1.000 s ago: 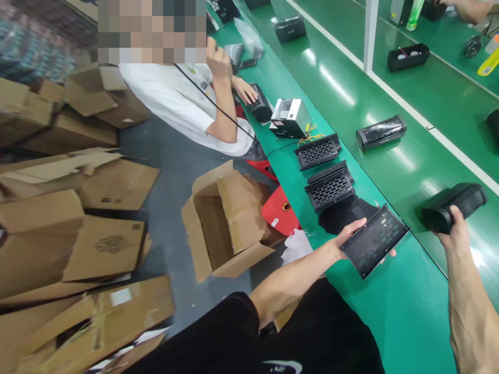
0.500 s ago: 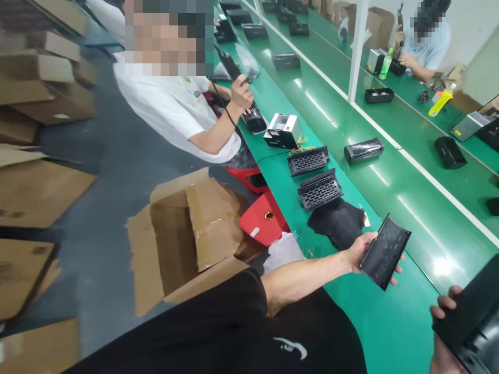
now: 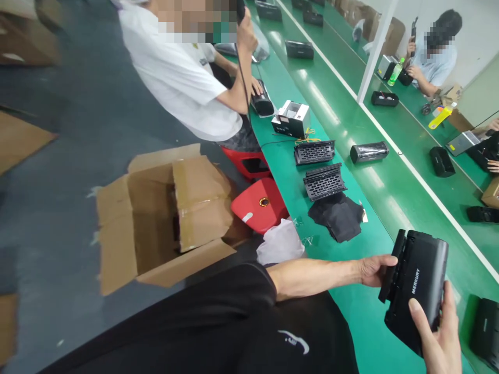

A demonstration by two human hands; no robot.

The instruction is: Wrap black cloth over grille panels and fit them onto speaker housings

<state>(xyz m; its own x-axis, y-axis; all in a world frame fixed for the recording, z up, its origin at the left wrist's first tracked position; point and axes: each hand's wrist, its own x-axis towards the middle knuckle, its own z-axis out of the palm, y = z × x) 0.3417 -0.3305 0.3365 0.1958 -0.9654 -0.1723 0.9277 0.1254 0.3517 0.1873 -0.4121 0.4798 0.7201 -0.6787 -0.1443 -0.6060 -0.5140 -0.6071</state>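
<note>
My right hand (image 3: pixel 442 332) grips a black speaker housing (image 3: pixel 429 275) printed MERKURY, thumb on its front face and fingers behind the far side. In my left hand (image 3: pixel 376 270) is a curved black panel (image 3: pixel 391 270), now seen nearly edge-on along the housing's left side. I cannot tell whether the two parts touch or are joined. Left of them on the green bench lie a pile of black cloth pieces (image 3: pixel 341 218) and two perforated black grilles, the nearer grille (image 3: pixel 325 183) and the farther grille (image 3: pixel 314 153).
A white-and-black box device (image 3: pixel 291 119) with yellow wires stands up the bench. A black speaker (image 3: pixel 369 152) lies on the green conveyor, another speaker (image 3: pixel 485 327) at lower right. A co-worker (image 3: pixel 183 78) sits at left, near a red stool (image 3: pixel 259 205) and open carton (image 3: pixel 117 234).
My right hand has brought the housing in from the right edge, its printed face now showing. My left hand has turned the panel and set it alongside. The co-worker's raised hand has gone higher.
</note>
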